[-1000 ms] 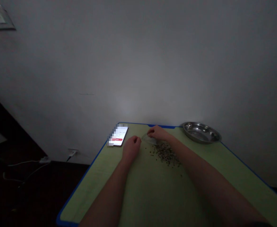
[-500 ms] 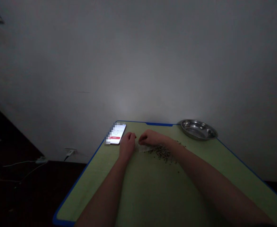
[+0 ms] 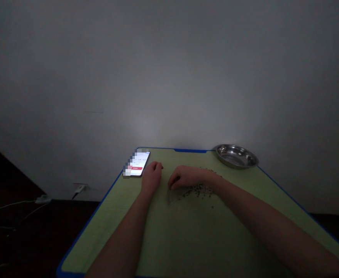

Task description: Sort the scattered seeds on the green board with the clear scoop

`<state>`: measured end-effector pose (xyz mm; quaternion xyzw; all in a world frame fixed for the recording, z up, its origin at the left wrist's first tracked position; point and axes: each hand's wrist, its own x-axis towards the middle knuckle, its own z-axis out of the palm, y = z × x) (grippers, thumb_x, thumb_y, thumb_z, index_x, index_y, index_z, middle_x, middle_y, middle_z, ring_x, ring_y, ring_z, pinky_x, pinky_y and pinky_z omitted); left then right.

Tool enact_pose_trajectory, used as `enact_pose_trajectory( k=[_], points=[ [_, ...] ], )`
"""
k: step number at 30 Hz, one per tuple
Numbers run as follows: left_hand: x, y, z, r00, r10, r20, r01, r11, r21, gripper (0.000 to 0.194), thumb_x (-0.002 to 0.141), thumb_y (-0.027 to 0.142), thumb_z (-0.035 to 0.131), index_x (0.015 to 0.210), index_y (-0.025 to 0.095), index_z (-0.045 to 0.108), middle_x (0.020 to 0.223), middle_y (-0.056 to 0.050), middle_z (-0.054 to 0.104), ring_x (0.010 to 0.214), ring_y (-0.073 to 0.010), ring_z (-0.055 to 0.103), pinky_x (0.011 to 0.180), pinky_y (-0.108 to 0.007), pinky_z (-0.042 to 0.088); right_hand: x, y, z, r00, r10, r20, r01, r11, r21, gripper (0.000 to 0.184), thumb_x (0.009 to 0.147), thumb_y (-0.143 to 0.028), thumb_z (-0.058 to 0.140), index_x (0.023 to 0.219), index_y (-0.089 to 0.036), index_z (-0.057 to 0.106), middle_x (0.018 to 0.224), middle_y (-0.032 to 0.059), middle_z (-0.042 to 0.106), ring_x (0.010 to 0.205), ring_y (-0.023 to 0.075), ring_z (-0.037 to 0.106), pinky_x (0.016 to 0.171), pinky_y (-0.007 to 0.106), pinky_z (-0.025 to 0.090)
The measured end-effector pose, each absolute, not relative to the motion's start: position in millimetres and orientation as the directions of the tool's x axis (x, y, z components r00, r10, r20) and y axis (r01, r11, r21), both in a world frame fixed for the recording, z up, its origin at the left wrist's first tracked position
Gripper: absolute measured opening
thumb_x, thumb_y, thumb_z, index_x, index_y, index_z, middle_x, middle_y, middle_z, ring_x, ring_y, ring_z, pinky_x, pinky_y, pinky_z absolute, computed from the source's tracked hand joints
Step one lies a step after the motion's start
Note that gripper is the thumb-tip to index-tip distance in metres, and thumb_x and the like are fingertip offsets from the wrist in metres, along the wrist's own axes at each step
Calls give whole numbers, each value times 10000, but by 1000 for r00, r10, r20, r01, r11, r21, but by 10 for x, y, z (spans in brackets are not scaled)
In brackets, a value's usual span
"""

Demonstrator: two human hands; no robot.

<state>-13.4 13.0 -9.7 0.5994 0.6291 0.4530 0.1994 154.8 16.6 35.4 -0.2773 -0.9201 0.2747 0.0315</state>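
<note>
My right hand (image 3: pixel 183 176) is closed in a pinch at the upper edge of a small clear plastic piece (image 3: pixel 172 196), which looks like a thin bag and stands tilted on the table. Beside and partly beneath that wrist lies a loose spread of small dark beans or seeds (image 3: pixel 202 190); my forearm hides some of them. To the left, my left hand (image 3: pixel 152 173) rests on the tabletop with its fingers curled in. Whatever it may hold is hidden.
A phone (image 3: pixel 139 164) with a lit screen lies left of my left hand. At the far right corner sits a shiny metal bowl (image 3: pixel 236 156). The green table (image 3: pixel 169 239) has a blue rim and stands against a grey wall (image 3: pixel 169 77). Cables (image 3: pixel 16 202) run at lower left.
My right hand has come slightly toward me, and the clear plastic piece now stands up below its fingers instead of lying flatter. The left hand keeps its place beside the phone. The view has shifted slightly.
</note>
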Motion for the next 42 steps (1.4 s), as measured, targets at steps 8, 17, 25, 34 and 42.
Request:
enact_pose_trajectory(
  k=[8,17,25,34,42],
  points=[
    [-127,127,-84,-178,941,288,589,-132,797,277,771,337,377,697,171,586,636,-22,600,637,-152,549,576,-255,363,1828,55,341,-791,587,-175,576,618,-534,260,753,-217,603,975,-188,737,833,12,733,705,135,609,658,200,432],
    [-128,154,-91,-172,944,281,603,-125,788,283,764,358,386,679,176,584,650,-31,611,671,-169,564,578,-260,360,2101,-182,355,-789,597,-145,564,609,-558,215,774,-203,602,943,-186,734,838,15,726,731,136,621,685,215,435],
    [-125,134,-44,-147,950,277,623,-129,772,287,756,371,384,688,178,585,603,-21,586,648,-170,555,580,-262,362,2160,-489,320,-728,682,-69,604,591,-535,192,784,-197,583,911,-177,725,836,24,715,738,135,622,680,224,439],
    [-120,132,-44,-148,953,264,637,-112,762,282,745,366,383,689,182,589,553,-11,543,618,-171,536,561,-261,348,2547,-483,549,-546,833,97,592,464,-659,182,808,-280,577,888,-158,686,758,20,674,666,127,570,598,232,426],
    [-119,120,-40,-116,956,270,682,-121,722,283,747,369,375,689,187,582,534,1,520,603,-165,522,541,-251,335,3317,-411,475,-491,870,-44,684,354,-638,254,786,-356,589,889,-152,701,825,57,692,733,162,588,631,271,445]
  ],
)
